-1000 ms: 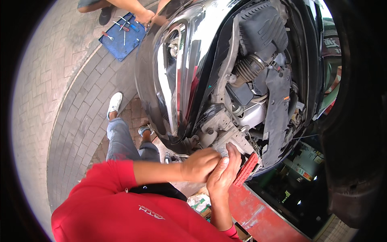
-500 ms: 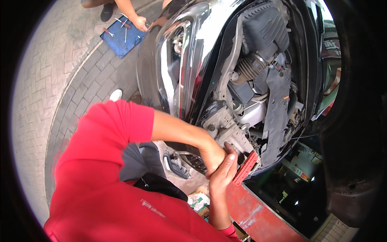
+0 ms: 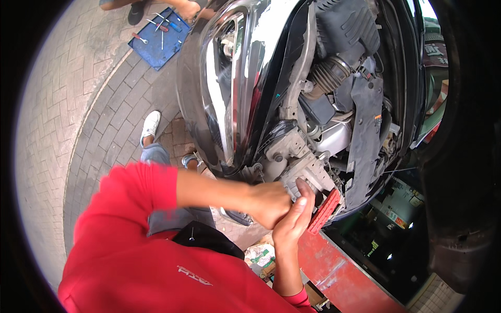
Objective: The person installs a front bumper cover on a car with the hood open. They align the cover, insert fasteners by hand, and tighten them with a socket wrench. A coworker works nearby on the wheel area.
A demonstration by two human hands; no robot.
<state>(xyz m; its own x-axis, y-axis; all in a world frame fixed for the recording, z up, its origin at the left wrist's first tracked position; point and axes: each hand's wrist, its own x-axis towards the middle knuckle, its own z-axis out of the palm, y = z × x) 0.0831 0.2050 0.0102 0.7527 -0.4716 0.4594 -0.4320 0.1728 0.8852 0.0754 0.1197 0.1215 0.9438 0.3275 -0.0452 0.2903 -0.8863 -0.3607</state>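
Observation:
My hands meet at the front corner of the open engine bay, beside a grey metal bracket (image 3: pixel 308 166). My left hand (image 3: pixel 270 204) is closed in a fist, its fingers turned away and slightly blurred. Against it lies my right hand (image 3: pixel 293 221), thumb up and fingers curled around behind the left one. Whatever they grip is hidden between them. A red ridged strip (image 3: pixel 324 211) stands just right of the right hand. The car's black plastic cover (image 3: pixel 365 125) and ribbed air intake hose (image 3: pixel 330 78) lie beyond.
On the paving at the upper left, a blue tray (image 3: pixel 143 55) holds several hand tools. Close by is another person's hand (image 3: pixel 187 9). The car's headlight (image 3: pixel 225 94) is left of the engine bay. A red panel (image 3: pixel 344 266) stands at the lower right.
My left forearm and elbow have swung nearer to me while both hands stay together. The other person's hand has moved up from the tray, and a blue-handled tool now shows there.

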